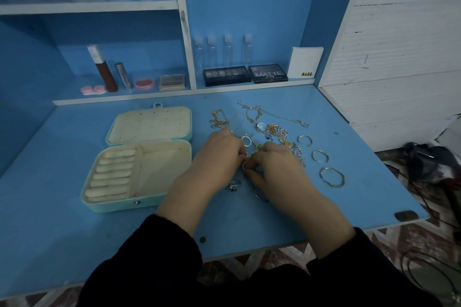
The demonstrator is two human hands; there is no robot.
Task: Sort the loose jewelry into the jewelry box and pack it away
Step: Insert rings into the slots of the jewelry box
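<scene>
A mint jewelry box (pixel 99 204) lies open on the blue desk, its cream lid (pixel 149 123) flat behind the base; the base shows ring rolls on the left and a bare compartment on the right. Loose jewelry (pixel 272 129) is spread to its right: gold chains (pixel 219 118), rings and open bangles (pixel 331 176). My left hand (pixel 217 154) and my right hand (pixel 277 169) meet over the pile, fingertips pinched together on a thin silver hoop (pixel 245 166). A dark ring (pixel 232 187) lies just below my hands.
The desk (pixel 74 244) ends near my sleeves and at the right edge. Behind it, shelves hold eyeshadow palettes (pixel 245 75), small clear bottles (pixel 224 50), a white card (pixel 305 63), lipstick tubes (pixel 106 70) and lens cases. Cables and a dark bag (pixel 429 162) lie on the floor at right.
</scene>
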